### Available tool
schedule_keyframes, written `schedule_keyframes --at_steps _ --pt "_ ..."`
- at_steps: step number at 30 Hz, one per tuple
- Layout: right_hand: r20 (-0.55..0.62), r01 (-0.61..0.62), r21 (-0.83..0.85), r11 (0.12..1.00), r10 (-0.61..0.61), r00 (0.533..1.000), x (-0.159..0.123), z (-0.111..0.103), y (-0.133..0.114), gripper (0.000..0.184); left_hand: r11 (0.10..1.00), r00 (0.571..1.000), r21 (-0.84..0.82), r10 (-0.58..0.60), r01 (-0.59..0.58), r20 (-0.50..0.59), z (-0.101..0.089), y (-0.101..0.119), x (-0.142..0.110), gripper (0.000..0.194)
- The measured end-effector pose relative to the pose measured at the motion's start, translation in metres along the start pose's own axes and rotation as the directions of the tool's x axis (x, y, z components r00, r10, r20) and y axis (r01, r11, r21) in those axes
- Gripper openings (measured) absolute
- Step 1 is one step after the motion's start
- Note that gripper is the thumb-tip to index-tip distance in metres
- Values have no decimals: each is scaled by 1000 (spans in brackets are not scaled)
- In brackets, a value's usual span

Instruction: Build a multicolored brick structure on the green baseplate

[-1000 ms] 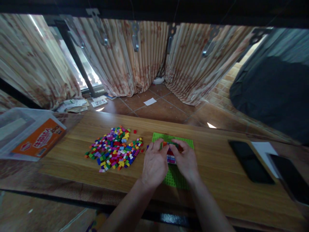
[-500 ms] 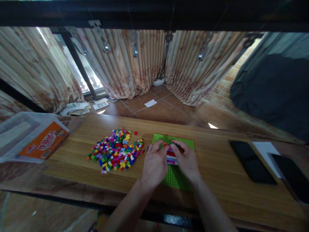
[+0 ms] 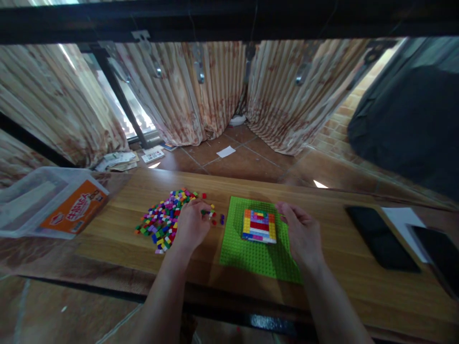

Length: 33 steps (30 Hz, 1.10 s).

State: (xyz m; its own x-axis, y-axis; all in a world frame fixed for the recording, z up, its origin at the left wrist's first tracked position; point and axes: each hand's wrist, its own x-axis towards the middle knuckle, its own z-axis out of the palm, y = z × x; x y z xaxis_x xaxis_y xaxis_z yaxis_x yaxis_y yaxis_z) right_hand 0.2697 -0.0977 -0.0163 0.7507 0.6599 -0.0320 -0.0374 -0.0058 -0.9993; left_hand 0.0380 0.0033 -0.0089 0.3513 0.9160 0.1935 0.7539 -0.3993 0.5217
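Note:
My left hand (image 3: 194,220) is over the right side of a pile of small coloured toy bricks (image 3: 163,215). Its thumb and fingertips are apart, with a few loose bricks beside and between them; no held brick is plain to see. A green studded baseplate (image 3: 234,253) lies to its right. On that plate sits a block of stacked bricks (image 3: 259,226), with orange and yellow sides, red and white rows, and green at the far edge. My right hand (image 3: 300,233) hovers over the plate's right edge, loosely curled, apart from the block, with nothing visible in its fingers.
Two purple bricks (image 3: 222,219) lie just left of the baseplate. A clear plastic box (image 3: 60,174) with an orange label stands at the table's left end. Two dark phone-like slabs and a white paper (image 3: 401,220) lie at the right. A dark bar crosses above.
Both hands have come off the brick block and parted. My left hand has moved left to the pile; my right hand has shifted right, leaving the block uncovered.

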Motion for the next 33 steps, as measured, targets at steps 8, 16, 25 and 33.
schedule_keyframes --at_steps 8,16,25,33 --pt "39 -29 -37 999 30 999 1 -3 2 30 993 991 77 86 -94 105 1 9 -15 22" --pt "41 19 -83 996 -16 999 2 -1 4 31 990 993 100 92 -99 76 3 13 -12 20" --pt "193 138 -130 982 -112 975 -9 1 -14 19 889 989 -449 135 -93 63 6 42 -14 14" --pt "553 301 -167 939 -164 817 -25 0 -21 19 769 977 -628 206 -123 62 23 76 -32 17"
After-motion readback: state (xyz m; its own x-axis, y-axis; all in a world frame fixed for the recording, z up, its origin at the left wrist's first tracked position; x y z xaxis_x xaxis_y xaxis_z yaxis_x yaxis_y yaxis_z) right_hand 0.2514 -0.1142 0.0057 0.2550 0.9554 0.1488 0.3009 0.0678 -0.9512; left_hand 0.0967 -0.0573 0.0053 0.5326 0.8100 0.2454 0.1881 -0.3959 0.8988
